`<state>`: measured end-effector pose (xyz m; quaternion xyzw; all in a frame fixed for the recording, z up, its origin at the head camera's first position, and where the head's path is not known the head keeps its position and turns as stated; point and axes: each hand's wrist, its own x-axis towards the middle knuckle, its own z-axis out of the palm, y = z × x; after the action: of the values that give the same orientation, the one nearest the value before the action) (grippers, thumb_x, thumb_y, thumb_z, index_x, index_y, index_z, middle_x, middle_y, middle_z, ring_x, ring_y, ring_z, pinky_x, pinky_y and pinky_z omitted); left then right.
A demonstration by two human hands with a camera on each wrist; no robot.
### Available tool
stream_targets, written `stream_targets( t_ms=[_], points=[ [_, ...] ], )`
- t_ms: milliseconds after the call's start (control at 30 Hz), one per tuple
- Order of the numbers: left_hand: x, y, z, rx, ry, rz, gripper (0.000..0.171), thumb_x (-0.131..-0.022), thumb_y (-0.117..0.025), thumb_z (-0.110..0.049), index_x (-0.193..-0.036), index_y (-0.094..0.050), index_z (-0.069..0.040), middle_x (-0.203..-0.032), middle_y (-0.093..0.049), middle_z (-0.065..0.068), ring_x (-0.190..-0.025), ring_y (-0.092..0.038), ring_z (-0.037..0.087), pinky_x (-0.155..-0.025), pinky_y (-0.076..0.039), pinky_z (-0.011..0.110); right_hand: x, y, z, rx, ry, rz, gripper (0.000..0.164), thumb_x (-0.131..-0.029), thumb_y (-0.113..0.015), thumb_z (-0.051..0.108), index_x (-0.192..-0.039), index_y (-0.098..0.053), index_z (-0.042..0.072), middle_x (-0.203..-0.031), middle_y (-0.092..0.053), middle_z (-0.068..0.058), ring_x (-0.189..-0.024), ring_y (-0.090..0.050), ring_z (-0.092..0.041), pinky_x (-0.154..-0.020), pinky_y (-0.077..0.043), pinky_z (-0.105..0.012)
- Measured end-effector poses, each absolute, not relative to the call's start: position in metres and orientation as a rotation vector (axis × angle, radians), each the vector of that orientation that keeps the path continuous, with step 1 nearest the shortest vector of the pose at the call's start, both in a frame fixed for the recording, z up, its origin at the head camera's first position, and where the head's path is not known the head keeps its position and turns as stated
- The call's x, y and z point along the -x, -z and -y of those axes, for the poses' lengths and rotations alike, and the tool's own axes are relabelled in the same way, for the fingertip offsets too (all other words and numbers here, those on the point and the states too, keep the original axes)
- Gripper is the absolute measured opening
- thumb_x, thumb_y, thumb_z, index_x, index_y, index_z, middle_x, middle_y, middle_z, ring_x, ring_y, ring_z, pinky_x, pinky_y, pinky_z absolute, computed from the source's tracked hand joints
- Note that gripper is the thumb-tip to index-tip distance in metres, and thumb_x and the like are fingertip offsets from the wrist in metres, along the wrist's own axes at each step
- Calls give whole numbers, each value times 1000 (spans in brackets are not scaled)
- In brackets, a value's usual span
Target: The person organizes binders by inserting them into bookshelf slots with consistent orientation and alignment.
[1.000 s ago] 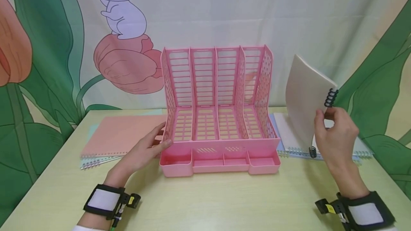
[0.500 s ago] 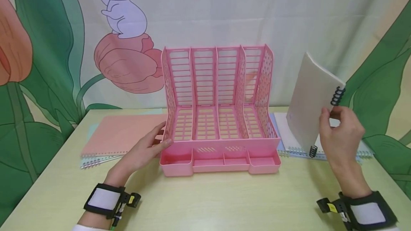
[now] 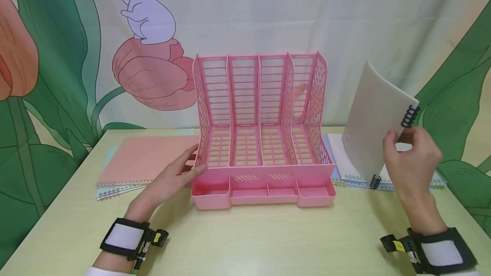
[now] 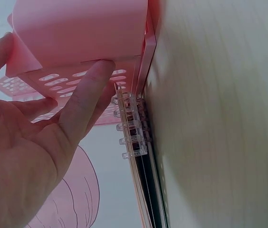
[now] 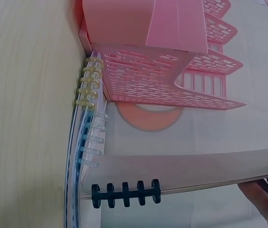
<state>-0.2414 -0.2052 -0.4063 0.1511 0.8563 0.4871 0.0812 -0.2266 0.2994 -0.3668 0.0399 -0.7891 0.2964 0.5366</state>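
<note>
A pink file organizer (image 3: 263,173) with several upright slots and a row of small front trays stands mid-table. My left hand (image 3: 168,184) holds its front left corner, thumb at the front edge and fingers along the perforated side wall (image 4: 62,83). To the right, my right hand (image 3: 412,161) pinches a pale notebook (image 3: 374,122) with black ring binding by its bound edge. The notebook stands upright, slightly bowed, above a stack of notebooks (image 3: 337,152). In the right wrist view, its black rings (image 5: 126,194) show beside the stack's clear and yellowish rings (image 5: 90,85).
Left of the organizer lies another stack, with a salmon-pink notebook (image 3: 145,161) on top and pale blue-green ones beneath. Behind the table (image 3: 261,242) hangs a cloth (image 3: 245,12) printed with flowers and a white animal.
My right hand has moved a little to the right, carrying the black-ringed notebook, whose top edge has swung right. The left hand and organizer stay in place.
</note>
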Motion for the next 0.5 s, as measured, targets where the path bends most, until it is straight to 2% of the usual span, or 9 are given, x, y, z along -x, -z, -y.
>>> stream_targets(
  t_ms=[333, 400, 500],
  points=[
    [241, 405, 205, -443, -1444, -2566, 81, -103, -61, -46, -165, -19, -17, -153, -38, 22, -126, -55, 41, -92, -57, 46, 226, 365, -304, -46, -694, 1908, 25, -92, -62, 9, -100, -65, -15, -93, -69, -29, -74, -65, -40, -72, -31, -8],
    [241, 405, 205, -442, -1443, -2566, 81, -102, -61, -47, -165, -19, -18, -153, -38, 22, -126, -55, 41, -93, -57, 46, 226, 365, -305, -9, -700, 1912, 25, -91, -64, 9, -101, -67, -14, -94, -71, -28, -72, -63, -36, -70, -31, -7],
    [240, 404, 205, -440, -1445, -2565, 81, -102, -61, -46, -166, -19, -19, -154, -38, 22, -126, -55, 41, -93, -57, 46, 227, 366, -307, 37, -695, 1930, 25, -89, -66, 8, -101, -67, -14, -95, -72, -27, -70, -59, -20, -67, -30, -7]
  ],
)
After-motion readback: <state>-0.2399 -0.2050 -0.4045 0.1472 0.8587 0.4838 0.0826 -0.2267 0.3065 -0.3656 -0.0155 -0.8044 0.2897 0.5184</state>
